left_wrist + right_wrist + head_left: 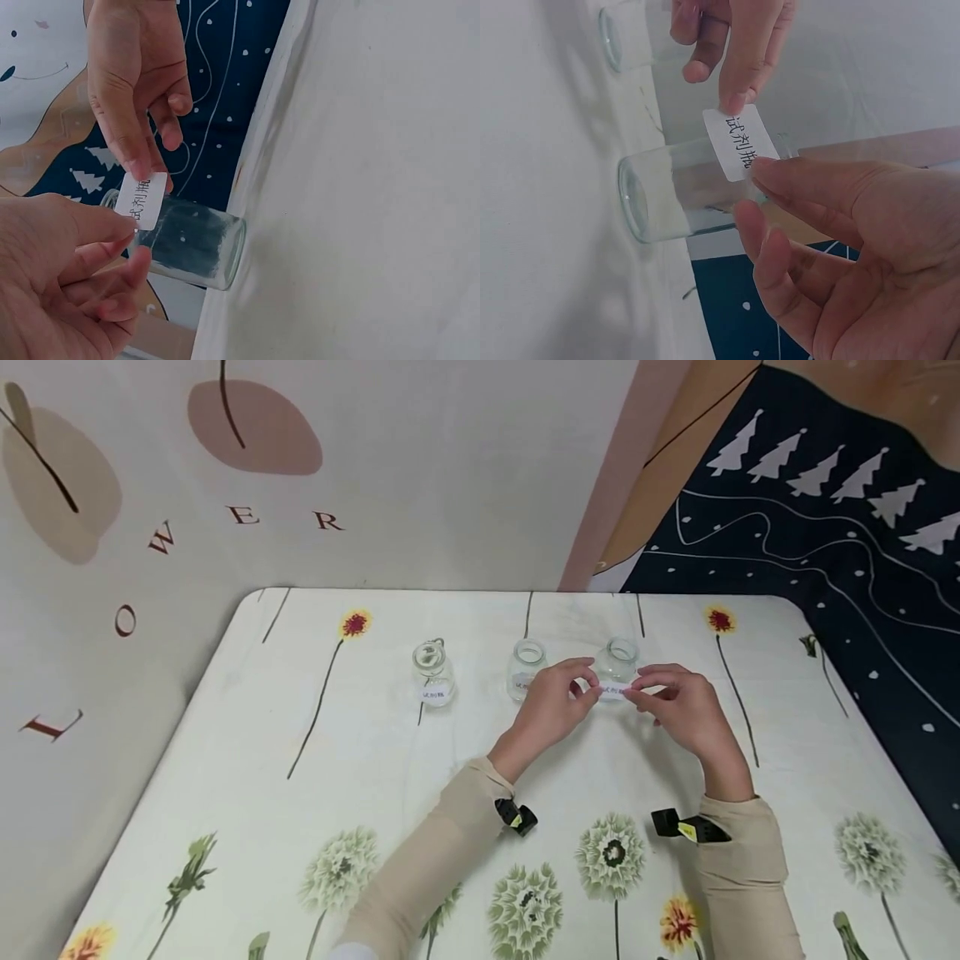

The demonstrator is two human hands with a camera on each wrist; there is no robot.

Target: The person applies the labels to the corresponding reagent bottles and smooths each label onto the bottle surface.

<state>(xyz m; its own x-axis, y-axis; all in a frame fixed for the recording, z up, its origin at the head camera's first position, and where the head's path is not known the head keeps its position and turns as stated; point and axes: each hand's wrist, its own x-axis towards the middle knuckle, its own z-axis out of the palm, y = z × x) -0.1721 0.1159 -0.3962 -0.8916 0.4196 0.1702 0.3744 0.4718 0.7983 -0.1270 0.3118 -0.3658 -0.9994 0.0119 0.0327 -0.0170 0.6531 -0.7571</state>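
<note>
Between my two hands is a small white label [613,691] with handwritten characters. My left hand [551,706] pinches one end of it between thumb and finger. The opposite end is pinched by my right hand [684,708]. Right behind the label stands a clear glass bottle [621,660], upright and uncapped. In the left wrist view the label [145,201] overlaps the bottle [195,244] near its upper part; whether it touches the glass I cannot tell. The right wrist view shows the label [739,141] held flat, with bare glass on the lower bottle [656,195].
A second open glass bottle [529,653] bearing a label stands just left, partly behind my left hand. Further left is a labelled glass bottle [433,672] with a wire clasp at its neck. A flower-print cloth [405,785] covers the table, and a patterned wall hanging rises behind.
</note>
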